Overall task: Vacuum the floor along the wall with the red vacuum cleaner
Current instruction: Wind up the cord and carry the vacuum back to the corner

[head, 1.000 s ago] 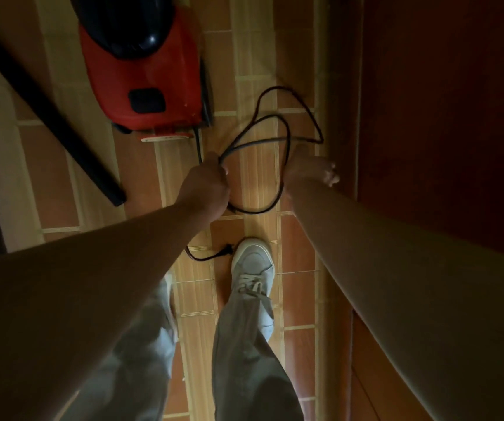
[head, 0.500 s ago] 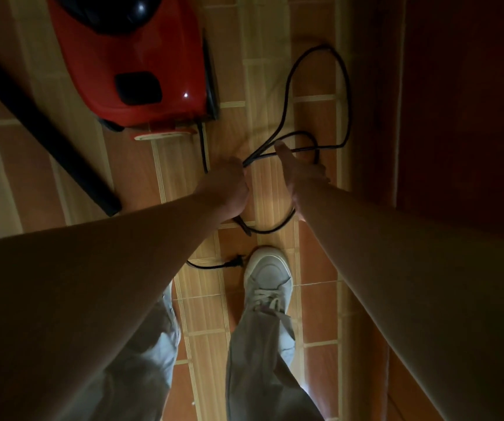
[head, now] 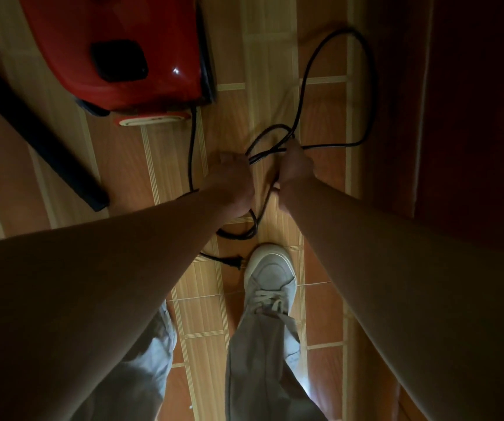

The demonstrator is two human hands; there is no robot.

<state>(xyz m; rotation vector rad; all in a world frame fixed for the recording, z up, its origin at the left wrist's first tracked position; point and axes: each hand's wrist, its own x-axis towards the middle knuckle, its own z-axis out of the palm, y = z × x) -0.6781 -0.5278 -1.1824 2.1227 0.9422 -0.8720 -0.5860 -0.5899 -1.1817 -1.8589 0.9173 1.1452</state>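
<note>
Both hands are closed on the thin black power cord (head: 238, 237). The left hand (head: 232, 180) bunches several strands, and the right hand (head: 294, 173), close beside it, grips where the loops cross. From there the slack fans away toward the dark reddish wooden wall (head: 472, 101). The black two-pin plug (head: 234, 262) lies loose on the tan tiled floor (head: 275, 56), back by the white laced shoe (head: 270, 275) (nearer the left hand, I'd say). The red plastic vacuum cleaner (head: 129, 50) sits ahead and left, its cord trailing back to the left hand.
</note>
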